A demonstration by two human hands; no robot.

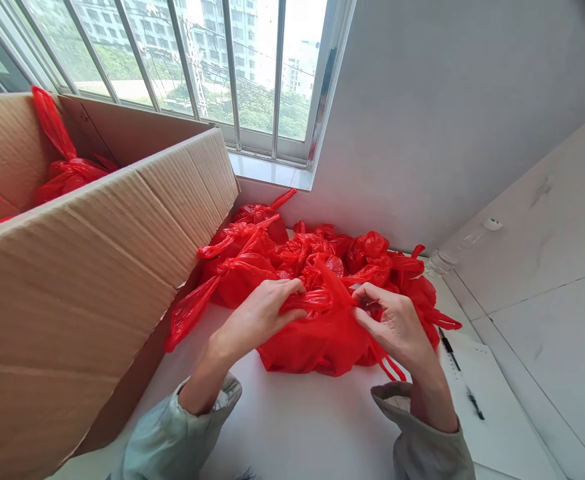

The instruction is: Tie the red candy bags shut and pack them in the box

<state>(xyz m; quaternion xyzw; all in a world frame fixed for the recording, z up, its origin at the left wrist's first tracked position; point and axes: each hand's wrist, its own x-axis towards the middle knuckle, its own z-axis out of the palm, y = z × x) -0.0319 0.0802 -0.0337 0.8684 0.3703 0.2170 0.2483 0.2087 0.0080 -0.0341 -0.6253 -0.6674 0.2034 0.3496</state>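
Observation:
A red plastic bag (307,350) lies on the white table in front of me, its contents hidden. My left hand (267,310) is closed around one gathered handle of this bag. On the other side, my right hand (389,320) pinches the bag's plastic near its top, thumb and fingers close together. A flap of the red film stands up between the two hands. Right behind them sits a heap of several more red plastic bags (242,277), some with knotted tops.
At left stands a large open cardboard box (137,233) with knotted red bags (72,175) inside. A clear bottle (455,252) lies by the right wall. Pens (449,348) rest on white paper (495,400). Behind is a barred window (252,80).

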